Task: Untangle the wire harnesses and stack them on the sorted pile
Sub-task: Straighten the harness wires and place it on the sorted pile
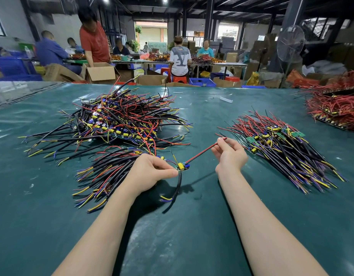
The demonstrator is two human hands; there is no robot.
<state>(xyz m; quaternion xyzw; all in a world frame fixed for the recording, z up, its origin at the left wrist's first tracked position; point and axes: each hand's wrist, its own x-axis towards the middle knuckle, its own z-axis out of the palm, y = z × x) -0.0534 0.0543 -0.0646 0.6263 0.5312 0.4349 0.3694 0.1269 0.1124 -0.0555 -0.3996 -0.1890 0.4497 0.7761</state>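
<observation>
One wire harness [183, 166] is stretched between my hands above the green table: a small board with a yellow part, a red-and-black wire pair and a thick black cable hanging down. My left hand [152, 172] pinches the board. My right hand [229, 154] pinches the red wire near its far end. A big tangled heap of harnesses [120, 118] lies beyond my left hand, and a smaller loose bunch [104, 172] lies under and left of it. The sorted pile [281, 148], wires all aligned, lies right of my right hand.
The green table cover [192, 226] spreads in front of me. Another heap of red-wired boards [335, 108] sits at the far right edge. A white scrap [226, 99] lies near the far edge. Beyond it are several people, cardboard boxes and a standing fan [290, 44].
</observation>
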